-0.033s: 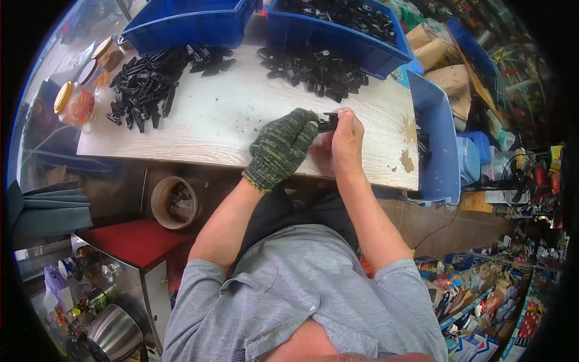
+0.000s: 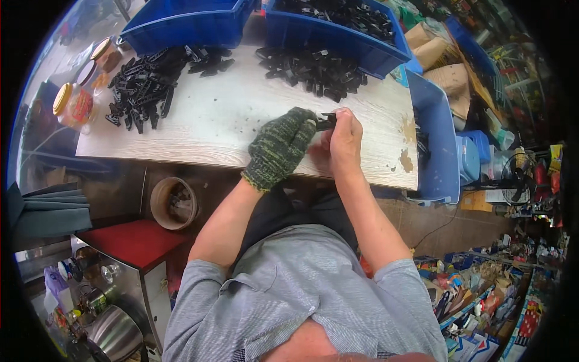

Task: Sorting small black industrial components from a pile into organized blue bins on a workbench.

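Above the front part of the white table (image 2: 211, 130), both of my hands meet at a small black plastic part (image 2: 326, 122). My left hand (image 2: 282, 142), in a dark green knitted glove, is closed on its left end. The bare fingers and thumb of my right hand (image 2: 346, 137) pinch its right end. Fingers cover much of the part, so its exact kind cannot be made out. A heap of long black plastic pieces (image 2: 142, 87) lies at the left of the table. Another pile of black parts (image 2: 316, 71) lies beyond my hands.
Two blue bins stand at the back, one at the left (image 2: 187, 30) and one holding black parts (image 2: 344, 37). Lidded jars (image 2: 73, 104) line the left edge. A lighter blue tub (image 2: 437, 145) adjoins the table's right side. Below the front edge sits a round bucket (image 2: 159, 205).
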`<state>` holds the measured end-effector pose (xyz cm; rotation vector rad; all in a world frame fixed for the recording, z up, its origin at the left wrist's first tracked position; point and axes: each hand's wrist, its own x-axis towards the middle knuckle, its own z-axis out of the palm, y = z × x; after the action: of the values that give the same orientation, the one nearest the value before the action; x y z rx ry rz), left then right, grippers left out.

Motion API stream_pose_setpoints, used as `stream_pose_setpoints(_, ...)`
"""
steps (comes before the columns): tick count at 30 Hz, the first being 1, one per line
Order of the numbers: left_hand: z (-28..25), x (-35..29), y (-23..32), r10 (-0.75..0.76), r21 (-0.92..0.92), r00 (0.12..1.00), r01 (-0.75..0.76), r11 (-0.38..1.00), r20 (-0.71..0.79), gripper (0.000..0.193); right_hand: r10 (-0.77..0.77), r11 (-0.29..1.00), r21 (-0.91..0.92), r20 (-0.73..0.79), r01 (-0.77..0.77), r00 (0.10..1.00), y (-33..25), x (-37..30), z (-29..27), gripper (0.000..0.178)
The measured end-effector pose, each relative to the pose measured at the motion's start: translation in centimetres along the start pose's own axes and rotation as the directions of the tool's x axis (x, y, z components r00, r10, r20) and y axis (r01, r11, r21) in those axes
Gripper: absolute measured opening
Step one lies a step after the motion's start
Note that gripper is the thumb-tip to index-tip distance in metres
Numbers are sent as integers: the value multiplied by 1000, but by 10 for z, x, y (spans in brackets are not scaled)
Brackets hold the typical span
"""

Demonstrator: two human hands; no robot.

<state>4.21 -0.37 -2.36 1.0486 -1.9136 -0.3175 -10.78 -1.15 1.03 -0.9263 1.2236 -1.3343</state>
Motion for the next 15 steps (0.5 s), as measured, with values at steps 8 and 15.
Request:
stream_pose_setpoints(8,13,4,1,-204,-127,979,202,971,-2,25,-189,976,-124,-51,181,981,17,6,-6,28)
stream_pose_setpoints(15,36,8,21,-393,-433,919,346,833,-22,26,-268,945,-204,-33,256,963,15,7,-5,27)
